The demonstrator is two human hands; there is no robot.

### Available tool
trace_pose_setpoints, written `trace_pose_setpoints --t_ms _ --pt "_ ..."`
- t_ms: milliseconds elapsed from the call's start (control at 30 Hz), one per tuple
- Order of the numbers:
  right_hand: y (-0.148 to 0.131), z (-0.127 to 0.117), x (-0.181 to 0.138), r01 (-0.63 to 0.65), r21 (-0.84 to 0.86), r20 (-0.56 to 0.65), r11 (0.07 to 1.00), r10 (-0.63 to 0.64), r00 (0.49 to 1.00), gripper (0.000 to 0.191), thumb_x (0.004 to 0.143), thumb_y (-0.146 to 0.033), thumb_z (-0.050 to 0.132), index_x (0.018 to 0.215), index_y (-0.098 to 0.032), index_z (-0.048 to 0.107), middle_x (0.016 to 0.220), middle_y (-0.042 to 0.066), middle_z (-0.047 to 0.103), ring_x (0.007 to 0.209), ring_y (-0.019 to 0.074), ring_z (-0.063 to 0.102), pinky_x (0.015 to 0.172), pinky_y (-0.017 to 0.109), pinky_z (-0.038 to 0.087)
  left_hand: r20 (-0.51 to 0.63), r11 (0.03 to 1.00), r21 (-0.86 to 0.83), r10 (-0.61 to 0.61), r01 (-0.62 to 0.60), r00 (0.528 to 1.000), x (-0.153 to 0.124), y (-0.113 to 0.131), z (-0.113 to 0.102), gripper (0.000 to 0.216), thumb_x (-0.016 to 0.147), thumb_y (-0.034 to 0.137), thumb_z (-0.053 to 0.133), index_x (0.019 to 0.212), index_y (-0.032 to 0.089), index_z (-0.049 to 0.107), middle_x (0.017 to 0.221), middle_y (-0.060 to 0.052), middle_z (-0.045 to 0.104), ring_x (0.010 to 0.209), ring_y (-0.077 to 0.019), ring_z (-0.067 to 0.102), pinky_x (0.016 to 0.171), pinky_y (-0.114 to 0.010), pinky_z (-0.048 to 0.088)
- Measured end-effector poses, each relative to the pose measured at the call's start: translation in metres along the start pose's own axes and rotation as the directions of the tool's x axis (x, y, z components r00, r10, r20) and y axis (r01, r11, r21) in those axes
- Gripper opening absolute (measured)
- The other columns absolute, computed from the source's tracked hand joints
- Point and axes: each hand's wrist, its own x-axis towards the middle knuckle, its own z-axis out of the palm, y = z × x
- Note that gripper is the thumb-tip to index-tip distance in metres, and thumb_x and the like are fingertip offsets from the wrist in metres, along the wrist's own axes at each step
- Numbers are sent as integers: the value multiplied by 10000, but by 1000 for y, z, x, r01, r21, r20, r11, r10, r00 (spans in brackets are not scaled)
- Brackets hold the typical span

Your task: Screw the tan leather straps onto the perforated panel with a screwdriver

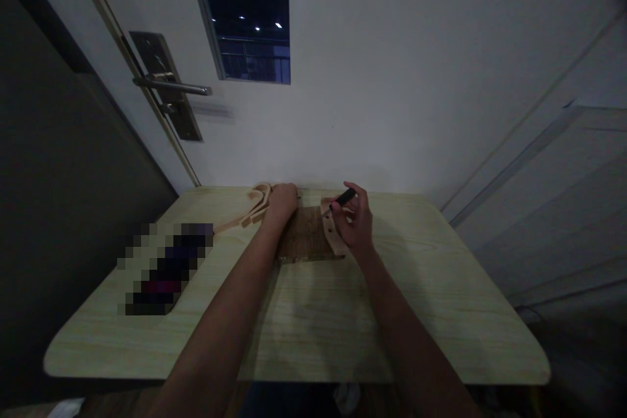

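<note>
A brown wooden piece lies at the far middle of the pale wooden table. My left hand is closed and presses down on its far left corner, beside several light wooden strips. My right hand pinches a small black-handled tool, tip pointing down-left at a narrow perforated wooden strip along the piece's right edge.
A blurred-out dark object lies on the table's left side. Behind the table stands a white wall with a dark window. A door with a metal lever handle is at the left.
</note>
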Motion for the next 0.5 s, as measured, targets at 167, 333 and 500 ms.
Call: trace_pose_setpoints --t_ms 167,333,500 --pt "0 -3 1 -10 -11 -34 1000 9 999 453 832 -371 655 1227 -241 474 907 32 732 778 139 711 550 193 549 13 1000 -20 16 -15 1000 1 2 1 260 833 78 549 1012 101 737 1062 -194 727 1058 -264 674 960 -360 501" --pt "0 1 -2 -2 -13 -6 1000 2 1000 439 854 -368 634 1239 -245 464 915 30 737 762 130 707 573 201 556 13 999 -35 25 -25 1000 1 3 1 244 846 80 550 998 94 740 1018 -179 737 1008 -251 690 947 -336 503" --pt "1 4 -6 2 -6 19 1000 -2 1000 425 872 -361 619 1250 -246 465 947 49 736 796 144 712 627 239 580 -50 996 -41 75 -77 996 -4 3 2 289 889 93 493 1083 105 708 1120 -164 697 1086 -243 645 977 -341 477"
